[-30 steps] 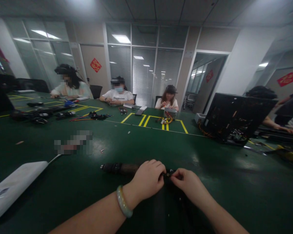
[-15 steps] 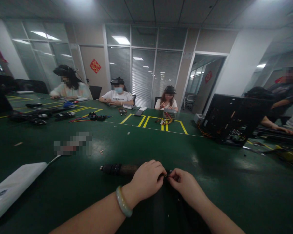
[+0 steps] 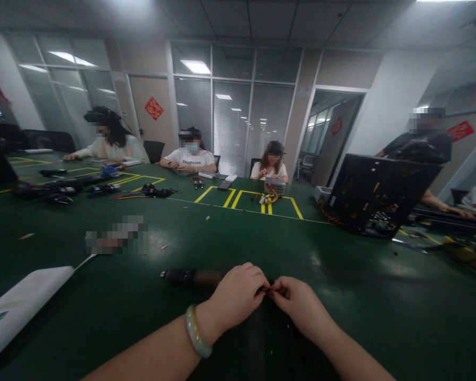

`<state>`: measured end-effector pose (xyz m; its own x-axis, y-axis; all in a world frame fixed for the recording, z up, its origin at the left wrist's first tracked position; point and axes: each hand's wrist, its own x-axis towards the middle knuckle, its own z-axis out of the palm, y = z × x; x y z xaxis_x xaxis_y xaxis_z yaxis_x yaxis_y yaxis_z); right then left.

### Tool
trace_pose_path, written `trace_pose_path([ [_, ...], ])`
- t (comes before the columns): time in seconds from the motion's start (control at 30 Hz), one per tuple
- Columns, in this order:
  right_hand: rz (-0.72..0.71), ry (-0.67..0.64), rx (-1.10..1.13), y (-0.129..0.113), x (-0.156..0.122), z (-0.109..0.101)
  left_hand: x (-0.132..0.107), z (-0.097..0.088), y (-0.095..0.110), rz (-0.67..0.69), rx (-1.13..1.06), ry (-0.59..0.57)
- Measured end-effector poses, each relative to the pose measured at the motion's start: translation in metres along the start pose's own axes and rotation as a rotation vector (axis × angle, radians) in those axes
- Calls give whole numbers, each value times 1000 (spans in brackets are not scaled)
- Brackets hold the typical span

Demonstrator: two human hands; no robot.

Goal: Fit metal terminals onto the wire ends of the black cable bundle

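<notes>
Near side of the green table (image 3: 381, 317): two bare hands, left hand (image 3: 238, 293) and right hand (image 3: 303, 309), fingertips almost meeting.
Grip: thumb and fingers of each pinched together at one small dark part (image 3: 265, 289), mostly hidden.
Tool: one dark cylindrical tool (image 3: 206, 277), just beyond the left hand, tip pointing left.
Wrist: one bracelet (image 3: 194, 334), left.
White slab: one white slab (image 3: 27, 304), cut by the view's left edge.
Room: green surface stretches from right hand to one black computer case (image 3: 381, 193).
Across: three seated people (image 3: 192, 160).
</notes>
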<state>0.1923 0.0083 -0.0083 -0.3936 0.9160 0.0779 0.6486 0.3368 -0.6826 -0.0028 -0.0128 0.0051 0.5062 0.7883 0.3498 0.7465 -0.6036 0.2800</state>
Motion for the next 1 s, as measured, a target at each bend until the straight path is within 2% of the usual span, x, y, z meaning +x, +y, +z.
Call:
trace_pose_path([
  [0.27, -63, 45, -186, -10, -3, -6, 2, 5, 2, 45, 60, 19],
  [0.37, -51, 29, -182, -9, -3, -6, 3, 8, 3, 29, 44, 10],
  [0.53, -77, 22, -200, -10, -2, -7, 2, 10, 1, -78, 6, 41],
  [0.8, -183, 11, -229, -16, -5, -11, 3, 5, 0, -16, 0, -3],
  [1.0, -107, 32, -125, -14, -5, -6, 4, 6, 0, -12, 41, -18],
])
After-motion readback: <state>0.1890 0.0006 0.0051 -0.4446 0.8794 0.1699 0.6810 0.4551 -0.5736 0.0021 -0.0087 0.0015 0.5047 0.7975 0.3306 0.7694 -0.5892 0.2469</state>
